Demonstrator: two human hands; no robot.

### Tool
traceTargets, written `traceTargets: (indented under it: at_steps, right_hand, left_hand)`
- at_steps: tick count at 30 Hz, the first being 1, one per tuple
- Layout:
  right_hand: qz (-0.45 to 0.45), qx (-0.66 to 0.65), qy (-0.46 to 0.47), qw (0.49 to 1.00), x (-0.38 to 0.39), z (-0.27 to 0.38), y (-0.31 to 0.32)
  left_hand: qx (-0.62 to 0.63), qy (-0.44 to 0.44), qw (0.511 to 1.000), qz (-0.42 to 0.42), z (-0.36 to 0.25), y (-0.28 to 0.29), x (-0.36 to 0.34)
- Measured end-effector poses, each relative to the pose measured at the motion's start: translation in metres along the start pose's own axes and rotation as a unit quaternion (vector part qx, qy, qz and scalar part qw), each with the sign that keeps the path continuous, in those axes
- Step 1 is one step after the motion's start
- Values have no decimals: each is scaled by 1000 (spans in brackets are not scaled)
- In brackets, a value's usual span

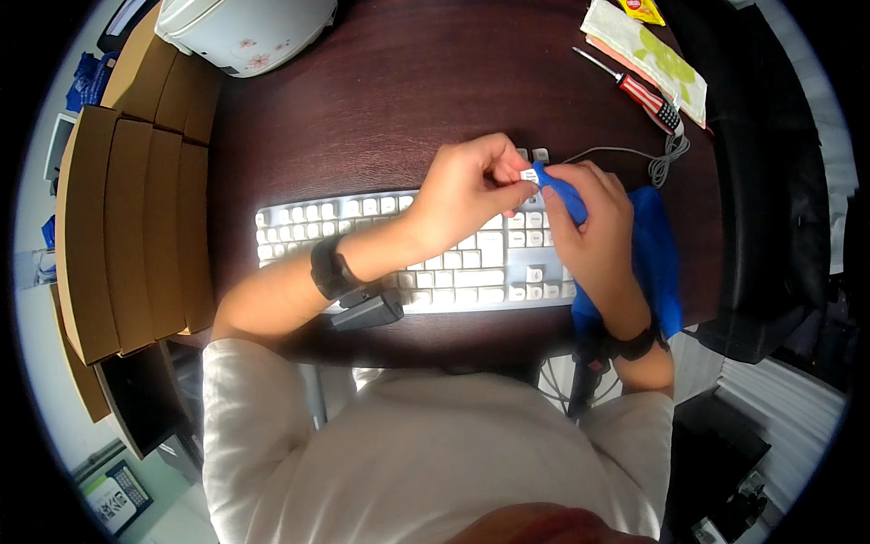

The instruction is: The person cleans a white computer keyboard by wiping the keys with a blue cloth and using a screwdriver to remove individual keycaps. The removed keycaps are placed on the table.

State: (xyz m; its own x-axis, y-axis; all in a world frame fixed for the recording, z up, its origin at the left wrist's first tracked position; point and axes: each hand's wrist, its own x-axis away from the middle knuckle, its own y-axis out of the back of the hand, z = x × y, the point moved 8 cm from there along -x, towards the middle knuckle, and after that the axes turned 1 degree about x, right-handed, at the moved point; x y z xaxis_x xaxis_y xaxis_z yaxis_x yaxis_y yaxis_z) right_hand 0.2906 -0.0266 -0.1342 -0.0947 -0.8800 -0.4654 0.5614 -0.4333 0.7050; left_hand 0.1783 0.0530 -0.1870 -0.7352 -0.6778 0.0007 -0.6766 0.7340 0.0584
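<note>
A white keyboard (453, 277) lies across the near part of the dark table under my forearms. Over its upper right part, my left hand (473, 186) pinches a small white keycap (529, 175) between thumb and fingers. My right hand (594, 218) grips a bunched blue cloth (659, 263), its tip pressed against the keycap. The rest of the cloth hangs below and right of that wrist, over the keyboard's right end. Another white keycap (541, 154) sits loose just beyond the keyboard's back edge. My hands hide part of the upper right keys.
Cardboard boxes (127, 236) line the left table edge. A white rice cooker (249, 36) stands at the far left. Far right lie a screwdriver (645, 98), a folded patterned cloth (666, 68), a yellow packet (643, 9) and a coiled grey cable (669, 161). A black bag-like object (761, 181) borders the right.
</note>
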Motion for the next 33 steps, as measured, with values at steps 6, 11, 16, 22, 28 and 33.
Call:
traceTargets:
  at_steps: [6, 11, 16, 22, 28, 33]
  right_hand:
    - [3, -43, -14, 999, 0, -1, 2]
    - [-1, -47, -29, 998, 0, -4, 2]
    - [1, -53, -35, 998, 1, -6, 2]
    - [-52, -61, -74, 994, 1, -9, 13]
    - [-61, -26, -28, 997, -1, -4, 14]
    - [-74, -20, -11, 997, 1, 0, 14]
  left_hand:
    - [62, -10, 998, -28, 2, 6, -1]
    - [47, -28, 998, -2, -9, 2, 1]
    - [110, -25, 994, -1, -3, 1, -1]
    - [64, -21, 998, -3, -2, -1, 2]
    - [-6, -55, 998, 17, -6, -3, 0]
    - [13, -19, 999, 33, -6, -7, 2]
